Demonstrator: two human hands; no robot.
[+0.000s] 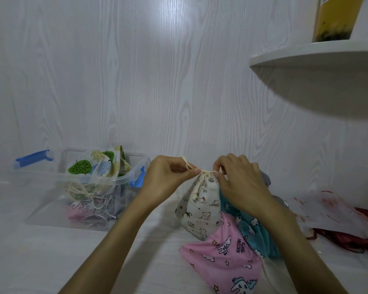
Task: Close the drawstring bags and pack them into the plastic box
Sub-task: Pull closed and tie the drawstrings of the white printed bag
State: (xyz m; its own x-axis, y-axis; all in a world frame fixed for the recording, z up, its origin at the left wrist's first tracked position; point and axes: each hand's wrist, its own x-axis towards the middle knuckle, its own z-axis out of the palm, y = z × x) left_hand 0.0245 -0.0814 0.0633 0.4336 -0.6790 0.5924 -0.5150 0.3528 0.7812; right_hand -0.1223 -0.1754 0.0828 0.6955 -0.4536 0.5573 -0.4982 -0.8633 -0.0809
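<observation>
A cream drawstring bag with small animal prints (200, 211) stands upright in the middle, its mouth gathered tight. My left hand (166, 177) pinches its cream cord on the left of the neck. My right hand (240, 181) pinches the cord on the right side. A pink unicorn bag (223, 257) lies flat in front of it, and a teal cloud-print bag (249, 225) lies under my right wrist. The clear plastic box (51, 198) with blue latches sits at the left. It holds a leaf-print bag (94, 166) on top of several other bags.
A white curved shelf (317, 58) juts out at upper right, carrying a yellow container (336, 18). A translucent plastic sheet (331, 213) and something dark red (361, 236) lie at the right. The white wood-grain wall stands close behind the box and bags.
</observation>
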